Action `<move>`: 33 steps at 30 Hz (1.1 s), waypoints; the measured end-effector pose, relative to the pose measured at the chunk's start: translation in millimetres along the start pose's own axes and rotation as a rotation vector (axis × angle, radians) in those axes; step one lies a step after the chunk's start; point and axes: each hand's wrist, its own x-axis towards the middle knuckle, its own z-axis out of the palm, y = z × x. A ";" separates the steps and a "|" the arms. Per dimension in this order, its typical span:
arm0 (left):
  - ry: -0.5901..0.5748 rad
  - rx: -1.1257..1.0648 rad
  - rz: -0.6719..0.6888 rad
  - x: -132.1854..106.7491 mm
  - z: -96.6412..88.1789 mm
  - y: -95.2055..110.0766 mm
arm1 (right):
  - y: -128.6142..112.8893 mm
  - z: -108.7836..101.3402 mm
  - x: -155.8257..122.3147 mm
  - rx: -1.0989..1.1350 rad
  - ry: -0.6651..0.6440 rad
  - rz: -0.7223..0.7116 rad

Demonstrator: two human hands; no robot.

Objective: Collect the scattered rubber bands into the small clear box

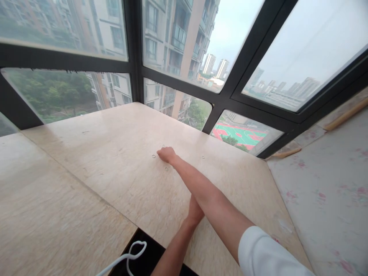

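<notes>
My right hand (pixel 166 154) reaches far out over a pale marble windowsill (pixel 109 168), its fingers curled down among several small metal rings (pixel 153 156) scattered on the stone. Whether it grips a ring is hidden under the hand. My left hand (pixel 194 212) rests on the sill closer to me, mostly covered by my right forearm, so its fingers do not show. A white sleeve covers my right upper arm.
Dark-framed windows (pixel 138 69) wrap the sill's far edges. A bed with a floral sheet (pixel 330 191) lies to the right. A white cable (pixel 129 257) loops over a dark gap at the sill's near edge.
</notes>
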 end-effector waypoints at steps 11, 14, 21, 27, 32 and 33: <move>0.208 -0.154 -0.082 2.3 3.0 14.3 | 29.3 23.1 -24.8 0.159 0.027 0.032; 0.224 -0.132 -0.043 5.4 6.7 8.5 | 38.7 29.2 -35.8 0.311 0.051 0.047; 0.274 -0.167 0.075 10.3 10.2 4.1 | 49.2 36.7 -84.5 0.943 0.270 0.097; 0.269 -0.201 0.063 13.1 11.1 1.3 | 48.5 37.5 -144.6 1.576 0.435 0.127; 0.268 -0.194 0.045 12.9 9.6 3.3 | 53.3 33.9 -198.2 1.960 0.514 0.089; 0.274 -0.196 0.040 12.4 8.6 5.2 | 54.1 34.3 -208.1 2.013 0.524 0.082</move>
